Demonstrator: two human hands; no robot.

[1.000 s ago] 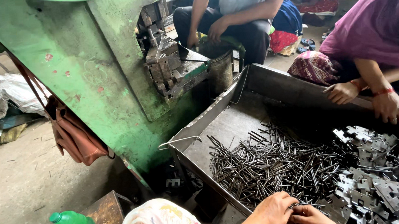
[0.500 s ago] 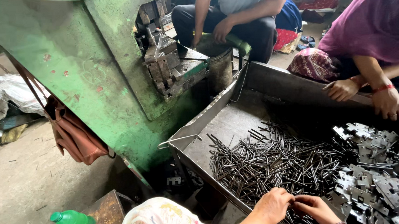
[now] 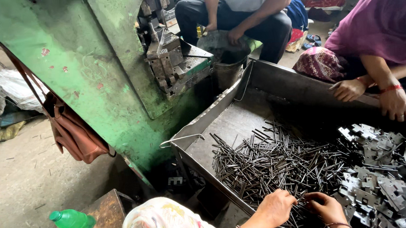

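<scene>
Steel pins (image 3: 278,163) in tray (image 3: 226,126): L hand (image 3: 276,207), R hand (image 3: 326,207) fingers pinching pins.

**Few packages, no labels or screens**

A green plastic bottle (image 3: 72,220) with a green cap lies on its side on a rusty brown box (image 3: 108,212) at the lower left. Crumpled white plastic bags (image 3: 11,92) sit on the floor at the far left, beside the green machine (image 3: 80,73). No signs or screens show.

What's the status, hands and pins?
Left hand and right hand both down in the metal pins, fingers pinching a few. Stamped plates piled alongside in the tray. Nothing blocking.
</scene>
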